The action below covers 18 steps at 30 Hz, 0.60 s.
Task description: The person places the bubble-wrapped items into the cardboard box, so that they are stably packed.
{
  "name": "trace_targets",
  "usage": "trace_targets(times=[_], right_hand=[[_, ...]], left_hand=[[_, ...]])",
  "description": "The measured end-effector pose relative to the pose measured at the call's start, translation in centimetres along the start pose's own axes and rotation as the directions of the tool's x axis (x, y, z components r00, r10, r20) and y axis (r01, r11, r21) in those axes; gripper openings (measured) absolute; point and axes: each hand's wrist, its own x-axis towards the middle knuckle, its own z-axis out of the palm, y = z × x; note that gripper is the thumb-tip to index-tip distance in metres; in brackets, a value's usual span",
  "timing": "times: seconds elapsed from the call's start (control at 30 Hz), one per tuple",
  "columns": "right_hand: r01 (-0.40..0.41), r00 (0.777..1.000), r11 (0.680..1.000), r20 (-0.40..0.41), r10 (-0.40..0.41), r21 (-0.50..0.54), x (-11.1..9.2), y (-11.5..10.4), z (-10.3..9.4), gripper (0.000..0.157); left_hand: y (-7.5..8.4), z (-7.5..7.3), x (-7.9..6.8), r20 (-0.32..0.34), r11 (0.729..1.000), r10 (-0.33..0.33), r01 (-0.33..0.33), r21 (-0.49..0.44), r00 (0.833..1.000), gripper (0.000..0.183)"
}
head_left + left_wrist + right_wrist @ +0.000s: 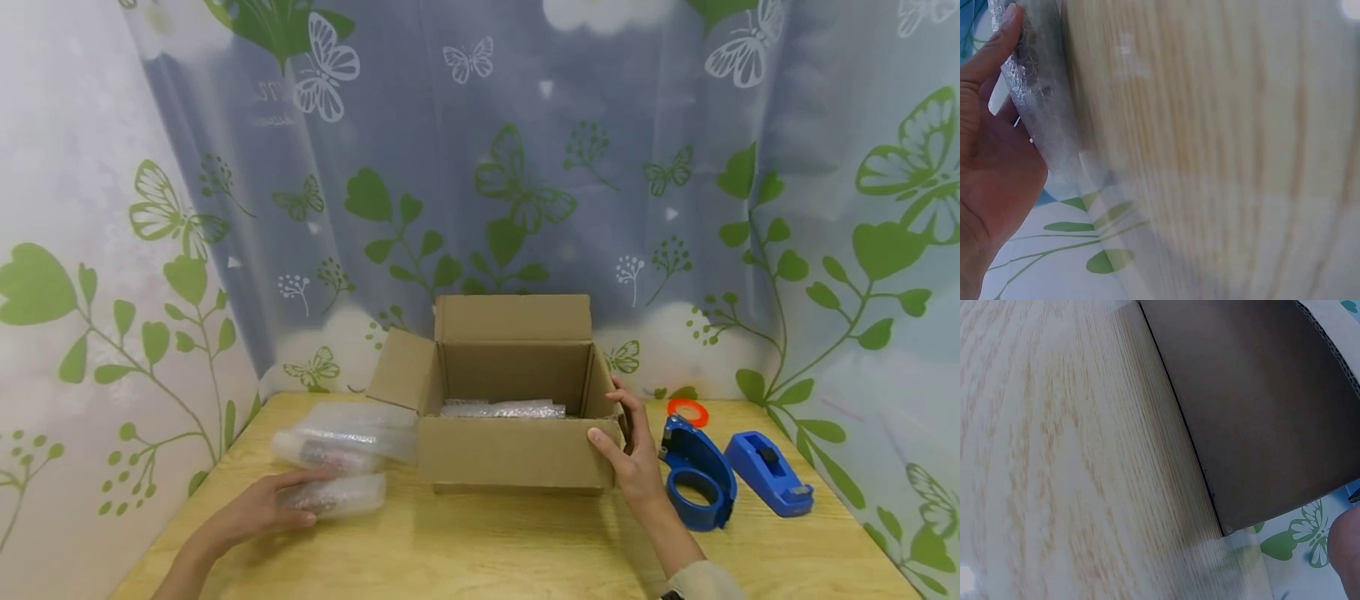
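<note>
- Carton (517,454): sitting open near counter's (495,554) back edge.
- Right hand (637,467): gripping carton's right side, probably steadying it.
- Left hand (258,506): pinching wrapped bundle (350,495) toward counter's left edge, likely against slipping.

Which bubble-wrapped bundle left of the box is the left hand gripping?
The frontmost bundle, nearest the head camera: the left hand grips it, while the other bundles lie behind it.

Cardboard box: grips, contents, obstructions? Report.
Left grip holding bubble-wrapped roll. Right grip on box's right front corner. Box open, wrapped pieces inside. Nothing visibly blocking its opening.
</note>
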Motion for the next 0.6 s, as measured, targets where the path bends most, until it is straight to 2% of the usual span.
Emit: trace_targets(times=[0.13,0.27,0.37,0.5,0.6], right_hand=[[0.004,1.000,1.000,0.000,-0.004,0.000,-0.1,0.0,0.0,0.049],[0.009,1.000,1.000,0.003,-0.009,-0.004,-0.2,0.1,0.0,0.050],[0.009,1.000,1.000,0.004,-0.009,-0.006,-0.1,0.2,0.0,0.050],[0.009,1.000,1.000,0.000,-0.009,-0.013,-0.1,0.1,0.0,0.049],[0.013,1.000,1.000,0.003,-0.012,-0.018,0.0,0.1,0.0,0.049]], left_hand=[[0.4,0.0,-0.1,0.002,1.000,-0.013,0.013,-0.011,1.000,0.059],[1.5,-0.6,-0.1,0.008,0.999,-0.043,0.044,-0.020,0.999,0.059],[2.4,-1.4,0.1,0.013,0.997,-0.057,0.058,-0.044,0.998,0.059],[3.7,-2.8,0.3,0.034,0.996,-0.037,0.040,-0.084,0.999,0.054],[4.8,-3.9,0.2,0.027,0.997,-0.043,0.044,-0.065,0.999,0.053]])
